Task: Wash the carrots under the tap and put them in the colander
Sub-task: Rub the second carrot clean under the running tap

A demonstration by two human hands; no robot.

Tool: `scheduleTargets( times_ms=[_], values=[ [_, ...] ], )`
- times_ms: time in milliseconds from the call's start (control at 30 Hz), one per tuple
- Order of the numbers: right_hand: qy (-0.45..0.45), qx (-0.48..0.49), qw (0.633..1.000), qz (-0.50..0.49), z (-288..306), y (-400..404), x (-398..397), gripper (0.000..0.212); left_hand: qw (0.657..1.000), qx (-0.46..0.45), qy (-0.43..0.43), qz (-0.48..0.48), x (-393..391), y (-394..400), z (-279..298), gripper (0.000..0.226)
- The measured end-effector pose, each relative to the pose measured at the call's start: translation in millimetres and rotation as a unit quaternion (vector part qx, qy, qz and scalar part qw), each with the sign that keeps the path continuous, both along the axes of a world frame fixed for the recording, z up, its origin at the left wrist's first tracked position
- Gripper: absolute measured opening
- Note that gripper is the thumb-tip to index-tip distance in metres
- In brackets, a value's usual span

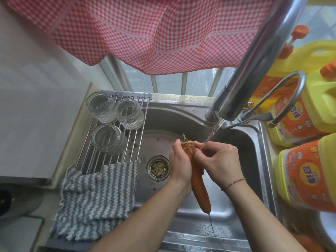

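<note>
A long orange carrot [199, 184] with a dirty stalk end is held over the steel sink [241, 142], its tip pointing toward me. My left hand [180, 164] grips its thick upper part from the left. My right hand [220, 160] is closed on the same end from the right, fingers at the stalk. Water runs from the chrome tap [254, 70] onto the carrot's top and my right fingers. At the bottom right a white rim [325, 231] shows, with something orange [307, 241] beside it; I cannot tell whether this is the colander.
A roll-up rack [138, 128] over the sink's left side carries three upturned glass jars [109, 139] and a blue-white striped cloth [96, 195]. The drain strainer [158, 168] holds scraps. Yellow detergent jugs [305, 171] crowd the right counter. A red checked curtain [145, 33] hangs above.
</note>
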State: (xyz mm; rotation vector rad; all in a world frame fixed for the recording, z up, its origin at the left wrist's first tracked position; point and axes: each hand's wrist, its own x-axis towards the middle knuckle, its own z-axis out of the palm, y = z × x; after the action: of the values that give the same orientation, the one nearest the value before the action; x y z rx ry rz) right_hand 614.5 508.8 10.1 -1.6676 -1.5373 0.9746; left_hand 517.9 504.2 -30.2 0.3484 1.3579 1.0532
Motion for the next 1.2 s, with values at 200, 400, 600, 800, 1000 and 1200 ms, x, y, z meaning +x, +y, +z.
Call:
scheduleTargets(
  times_ms=[200, 400, 600, 800, 1000, 1200],
  values=[
    [-0.016, -0.025, 0.999, -0.024, 2, 4, -3, 0.018, 1.0, -0.01, -0.014, 0.011, 6, -2, -1, 0.061],
    [-0.012, -0.035, 0.999, -0.005, 6, 3, 0, 0.035, 0.999, -0.03, -0.036, 0.001, 2, 3, 2, 0.063],
    [-0.036, -0.042, 0.998, -0.016, 7, 2, -7, 0.009, 0.993, -0.07, -0.094, 0.024, 5, 3, -1, 0.075],
    [-0.016, -0.047, 0.999, -0.001, 8, 2, -3, 0.019, 0.995, -0.061, -0.072, 0.015, 6, 2, -2, 0.072],
    [0.009, -0.049, 0.999, 0.003, 12, 3, 0, 0.022, 0.998, -0.033, -0.054, 0.011, 6, 6, -8, 0.067],
    [-0.058, -0.043, 0.996, -0.043, 9, 10, -5, 0.019, 1.0, -0.013, -0.021, 0.0, 11, 3, -8, 0.072]
  ],
)
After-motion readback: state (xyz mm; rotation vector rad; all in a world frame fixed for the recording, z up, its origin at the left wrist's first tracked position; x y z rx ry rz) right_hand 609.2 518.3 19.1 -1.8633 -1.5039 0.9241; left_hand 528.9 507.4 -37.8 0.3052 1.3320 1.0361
